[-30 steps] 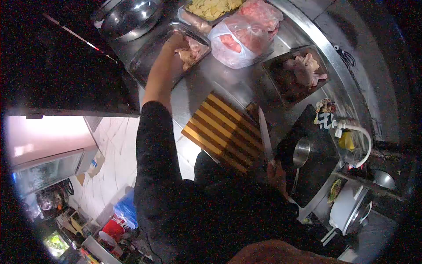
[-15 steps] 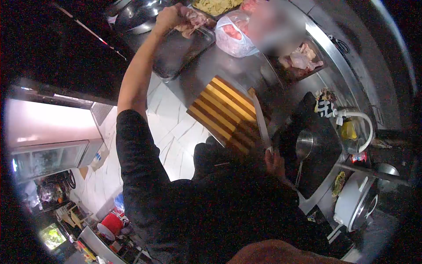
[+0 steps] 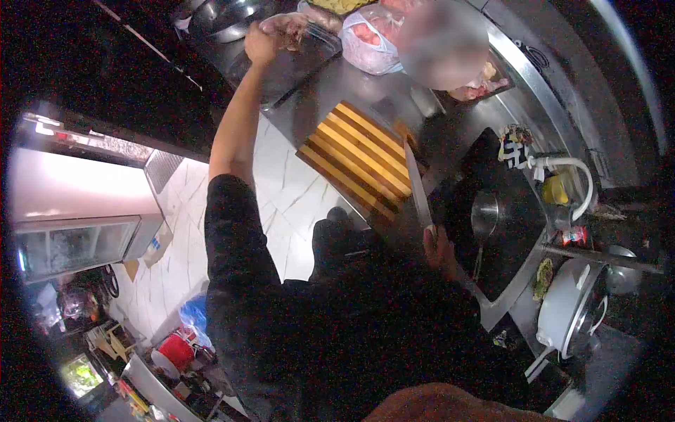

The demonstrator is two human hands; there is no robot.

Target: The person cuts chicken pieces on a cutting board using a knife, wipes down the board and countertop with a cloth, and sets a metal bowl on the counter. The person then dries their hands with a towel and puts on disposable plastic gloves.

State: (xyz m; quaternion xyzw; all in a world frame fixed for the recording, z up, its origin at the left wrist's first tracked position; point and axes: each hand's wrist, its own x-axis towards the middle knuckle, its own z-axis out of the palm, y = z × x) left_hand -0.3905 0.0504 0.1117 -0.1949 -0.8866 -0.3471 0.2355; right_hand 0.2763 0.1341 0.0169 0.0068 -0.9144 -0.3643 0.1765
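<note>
At the far left of the counter, my left hand (image 3: 261, 46) is closed on a piece of raw meat (image 3: 288, 29), above a shallow tray (image 3: 278, 83). More raw meat (image 3: 320, 15) lies just beyond it, at the tray's far end. My right hand (image 3: 440, 251) grips the handle of a long knife (image 3: 418, 184), its blade pointing away from me along the right edge of the board. The striped wooden cutting board (image 3: 355, 158) sits at the counter's front edge, in front of my body.
Behind the board stands a plastic bag of pinkish meat (image 3: 370, 43). A tray of raw chicken pieces (image 3: 479, 90) is partly covered by a blur. To the right are a dark sink (image 3: 513, 232) with a ladle (image 3: 485, 214), a white hose (image 3: 583, 186) and a white pot (image 3: 560, 309).
My left hand has drawn back slightly toward me with the piece of meat, apart from the other meat. The knife stays in my right hand beside the board. The view has shifted a little.
</note>
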